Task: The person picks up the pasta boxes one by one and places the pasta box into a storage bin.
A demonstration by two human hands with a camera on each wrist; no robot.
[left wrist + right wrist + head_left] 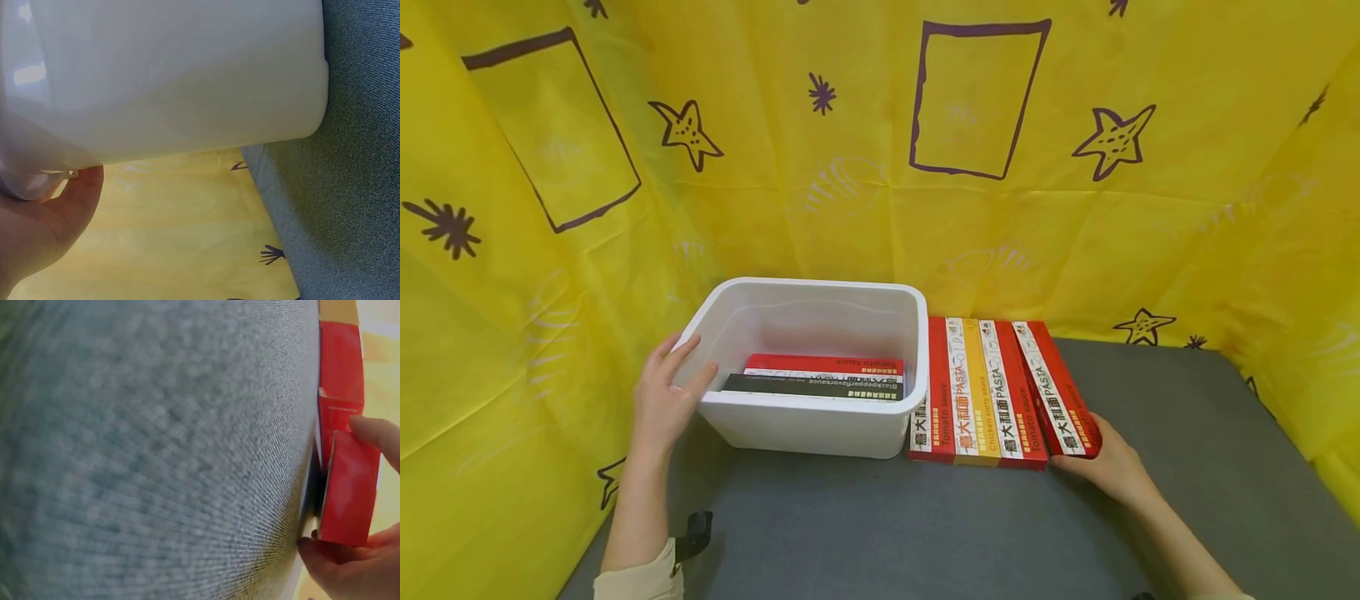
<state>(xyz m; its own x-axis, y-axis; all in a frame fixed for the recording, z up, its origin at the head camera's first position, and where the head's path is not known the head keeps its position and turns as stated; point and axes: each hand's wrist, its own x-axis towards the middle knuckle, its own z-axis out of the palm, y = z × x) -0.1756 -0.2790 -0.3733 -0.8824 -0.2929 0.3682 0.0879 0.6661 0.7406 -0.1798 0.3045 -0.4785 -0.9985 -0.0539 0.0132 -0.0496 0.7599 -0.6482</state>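
My left hand grips the left rim of a white plastic bin; in the left wrist view its thumb or finger curls under the lip. Inside the bin lie a red tomato sauce pasta box and a black pepper one. My right hand holds the near end of the rightmost red pasta box, thumb on one side and fingers on the other. This box is slightly tilted and angled away from its neighbours. In the right wrist view, the box's red end sits between thumb and fingers.
Right of the bin, several pasta boxes lie side by side, red ones around a yellow chicken curry box. Under everything is a dark grey tabletop. A yellow patterned cloth encloses the back and sides.
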